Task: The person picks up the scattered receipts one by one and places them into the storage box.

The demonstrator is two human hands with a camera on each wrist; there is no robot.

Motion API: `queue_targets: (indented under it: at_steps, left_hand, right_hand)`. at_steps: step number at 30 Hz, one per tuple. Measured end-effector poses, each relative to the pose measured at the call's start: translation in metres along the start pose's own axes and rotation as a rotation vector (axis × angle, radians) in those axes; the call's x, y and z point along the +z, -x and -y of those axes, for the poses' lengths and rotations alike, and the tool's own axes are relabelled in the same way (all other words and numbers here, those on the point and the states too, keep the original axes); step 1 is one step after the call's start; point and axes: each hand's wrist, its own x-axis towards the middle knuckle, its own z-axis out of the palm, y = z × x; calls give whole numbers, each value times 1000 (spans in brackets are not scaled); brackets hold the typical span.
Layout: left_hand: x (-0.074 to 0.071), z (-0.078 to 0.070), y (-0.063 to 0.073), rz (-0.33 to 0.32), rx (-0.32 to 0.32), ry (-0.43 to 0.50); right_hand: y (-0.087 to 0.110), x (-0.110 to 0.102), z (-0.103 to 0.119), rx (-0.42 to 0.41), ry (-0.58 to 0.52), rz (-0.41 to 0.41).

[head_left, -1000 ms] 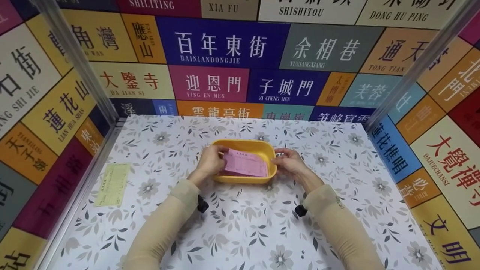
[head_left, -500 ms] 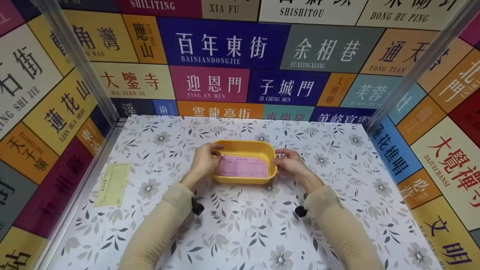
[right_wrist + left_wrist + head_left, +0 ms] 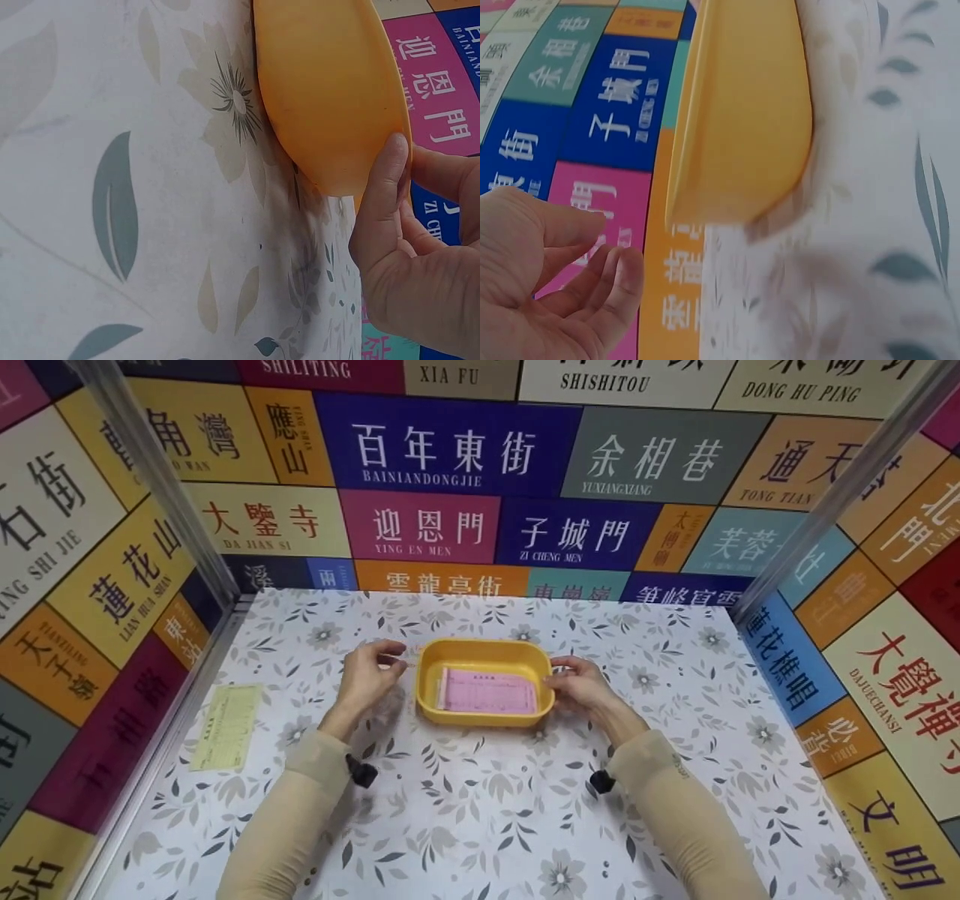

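Observation:
A yellow plastic box (image 3: 486, 720) without a lid stands on the table, with pink printed slips (image 3: 491, 692) lying flat inside it. My right hand (image 3: 592, 690) holds the box by its right end. In the right wrist view the thumb (image 3: 390, 169) lies against the outer wall (image 3: 330, 90) near the rim. My left hand (image 3: 367, 682) is off to the left of the box, apart from it, its fingers loosely bent around nothing. The left wrist view shows a gap between those fingers (image 3: 619, 289) and the box (image 3: 742, 112).
A yellow printed slip (image 3: 225, 727) lies on the left side of the table. The tabletop (image 3: 465, 810) has a white floral cover. Walls with coloured Chinese sign panels (image 3: 450, 450) enclose the back and both sides, with metal posts (image 3: 817, 487) at the corners.
My left hand has let go of the pink slips, drawn out of the box and moved left. The slips now lie flat inside. My right hand has stayed at the box's right end.

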Motion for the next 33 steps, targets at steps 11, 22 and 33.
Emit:
queue_targets:
  at_steps: [11,22,33]
  left_hand:
    - [-36,35,11,-118,-19,-55]
    - [-70,66,31,-186,-69,-96]
    - [-110,92,53,-261,-87,-221]
  right_hand:
    - [0,0,1,21,7,-14]
    - [0,0,2,42,-7,-7]
    - [0,-1,1,30,-1,-4]
